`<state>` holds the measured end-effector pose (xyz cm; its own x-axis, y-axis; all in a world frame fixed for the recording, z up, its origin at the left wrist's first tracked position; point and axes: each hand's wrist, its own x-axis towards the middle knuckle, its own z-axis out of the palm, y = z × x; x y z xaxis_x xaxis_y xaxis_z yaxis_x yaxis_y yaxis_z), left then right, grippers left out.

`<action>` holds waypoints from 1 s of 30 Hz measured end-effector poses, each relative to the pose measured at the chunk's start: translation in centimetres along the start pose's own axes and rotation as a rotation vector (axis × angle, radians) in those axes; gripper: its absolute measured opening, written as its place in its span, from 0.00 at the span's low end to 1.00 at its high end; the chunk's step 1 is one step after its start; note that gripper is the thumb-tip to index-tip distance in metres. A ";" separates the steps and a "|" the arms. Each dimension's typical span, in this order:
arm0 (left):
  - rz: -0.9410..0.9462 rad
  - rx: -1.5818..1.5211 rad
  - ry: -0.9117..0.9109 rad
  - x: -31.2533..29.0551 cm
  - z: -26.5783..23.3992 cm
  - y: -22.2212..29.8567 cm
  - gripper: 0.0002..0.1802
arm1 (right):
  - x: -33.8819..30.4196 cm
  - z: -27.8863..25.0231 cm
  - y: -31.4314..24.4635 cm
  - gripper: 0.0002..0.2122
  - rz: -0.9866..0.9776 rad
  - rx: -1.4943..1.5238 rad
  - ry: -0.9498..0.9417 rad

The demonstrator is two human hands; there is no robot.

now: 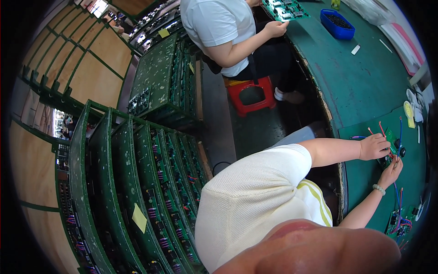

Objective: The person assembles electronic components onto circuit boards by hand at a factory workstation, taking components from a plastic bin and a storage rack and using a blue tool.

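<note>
A green circuit board (391,137) with red and blue wires lies on the green bench mat, partly hidden by my hands. My left hand (375,147) is closed over its near side, fingers bent together. What those fingers pinch is hidden, though red wire ends (381,128) stick out beyond them. My right hand (391,172), with a beaded bracelet at the wrist, is closed in a pinch close to my left fingertips. A blue wire (400,132) runs down to its fingertips. Nearer the lower right lies another wired circuit board (398,223).
Beside me stand green racks (112,182) filled with circuit boards. Further along the bench (335,68), a co-worker (221,34) holds a green board beside a blue bin (337,25) of small dark parts. A red stool (252,96) stands under them. A yellow label (409,114) lies near my board.
</note>
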<state>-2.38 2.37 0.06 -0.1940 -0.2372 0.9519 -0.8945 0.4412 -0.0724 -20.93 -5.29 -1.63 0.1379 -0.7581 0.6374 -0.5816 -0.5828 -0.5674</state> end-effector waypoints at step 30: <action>-0.067 0.076 -0.075 -0.4 -2.4 0.9 0.06 | -1.3 -0.5 -4.1 0.10 0.138 0.271 -0.065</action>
<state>-2.15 4.98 0.30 -0.1599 -0.3297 0.9304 -0.9338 0.3563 -0.0342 -19.12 -1.76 0.19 0.1287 -0.8474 0.5152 -0.3642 -0.5236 -0.7702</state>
